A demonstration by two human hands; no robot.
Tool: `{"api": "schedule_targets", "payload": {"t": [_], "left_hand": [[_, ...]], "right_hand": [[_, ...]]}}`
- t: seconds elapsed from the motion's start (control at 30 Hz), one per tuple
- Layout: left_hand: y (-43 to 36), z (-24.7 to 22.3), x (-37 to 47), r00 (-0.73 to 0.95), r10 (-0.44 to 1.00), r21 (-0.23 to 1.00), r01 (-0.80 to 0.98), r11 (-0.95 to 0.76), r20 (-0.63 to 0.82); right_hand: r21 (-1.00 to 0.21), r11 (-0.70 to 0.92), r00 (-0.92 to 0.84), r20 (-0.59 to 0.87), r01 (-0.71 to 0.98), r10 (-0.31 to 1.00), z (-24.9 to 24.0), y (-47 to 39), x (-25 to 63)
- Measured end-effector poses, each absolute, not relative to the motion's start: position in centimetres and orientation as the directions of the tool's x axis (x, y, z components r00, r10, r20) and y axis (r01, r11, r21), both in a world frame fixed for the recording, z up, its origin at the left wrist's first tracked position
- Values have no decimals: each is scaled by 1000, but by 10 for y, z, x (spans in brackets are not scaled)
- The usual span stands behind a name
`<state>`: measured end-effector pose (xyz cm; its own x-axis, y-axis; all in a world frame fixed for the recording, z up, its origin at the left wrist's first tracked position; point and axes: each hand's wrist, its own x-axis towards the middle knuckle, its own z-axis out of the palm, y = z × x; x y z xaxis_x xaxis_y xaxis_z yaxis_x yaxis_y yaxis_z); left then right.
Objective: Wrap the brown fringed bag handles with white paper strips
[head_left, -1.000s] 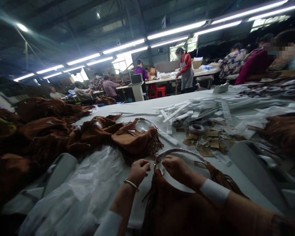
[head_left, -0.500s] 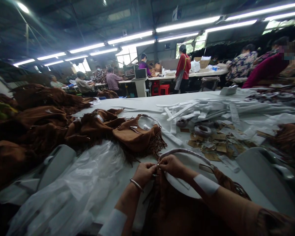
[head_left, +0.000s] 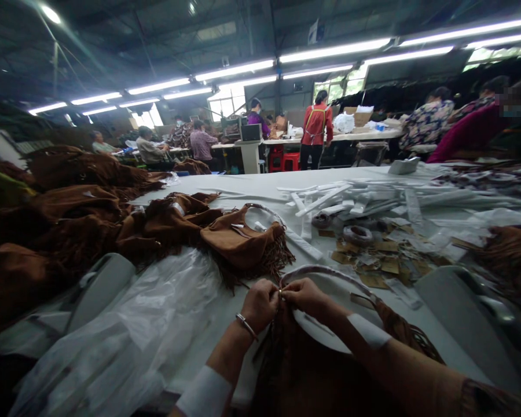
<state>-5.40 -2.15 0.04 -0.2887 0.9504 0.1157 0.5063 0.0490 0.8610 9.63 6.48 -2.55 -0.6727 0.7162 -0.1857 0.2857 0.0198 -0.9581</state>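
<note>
Close together, our two hands meet at the near-left end of a handle: our left hand (head_left: 261, 305) has thumb and fingers pinched there, and our right hand (head_left: 306, 296) pinches the same spot from the other side. Between their fingertips we see a small glint of metal (head_left: 280, 293), too small for us to make out. The wrapped handle (head_left: 330, 270) arches away to the right above our right wrist, and the brown bag (head_left: 304, 370) it belongs to lies right in front of us, below and between our forearms, its lower part lost in shadow. A bracelet (head_left: 246, 326) circles our left wrist.

Just beyond our hands, another fringed bag (head_left: 238, 243) rests on the white table (head_left: 243, 184). To our left we have crumpled clear plastic (head_left: 130, 336), with a heap of brown bags (head_left: 78, 220) behind it. To our right lie scattered brown tags (head_left: 389, 265), a wound ring (head_left: 357, 234) and a pile of white strips (head_left: 325, 200). Farther off, a co-worker in a red top (head_left: 316, 127) stands with their back to us, beside a red stool (head_left: 291, 161).
</note>
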Motion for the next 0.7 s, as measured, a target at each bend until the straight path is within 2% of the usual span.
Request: {"api": "schedule_targets", "payload": {"t": [0.07, 0.13, 0.2, 0.27, 0.37, 0.43, 0.6, 0.7], "left_hand": [[-23, 4, -58, -339, 934, 868, 492, 73, 114], [-24, 8, -65, -391, 918, 888, 441, 127, 63], [-27, 11, -70, -411, 911, 913, 357, 196, -35], [-29, 12, -70, -397, 907, 931, 258, 258, -141], [-33, 15, -61, -374, 886, 960, -63, 271, -275], [-35, 17, -56, -374, 872, 939, -251, 234, -317], [-44, 20, -50, -394, 885, 918, -387, 84, -247], [-48, 19, -48, -387, 904, 908, -420, 3, -182]], "right_hand": [[-894, 287, -699, -38, 343, 714, -18, 65, 107], [-709, 586, -749, 125, 392, 651, -10, 64, 121], [-564, 725, -793, 188, 396, 580, -4, 62, 135], [-624, 675, -795, 137, 394, 590, -5, 57, 144], [-830, 420, -763, -10, 367, 647, -14, 49, 148], [-893, 304, -751, -55, 332, 657, -22, 45, 147], [-970, 65, -738, -132, 232, 661, -24, 46, 145], [-984, 102, -716, -36, 149, 697, -14, 47, 145]]}}
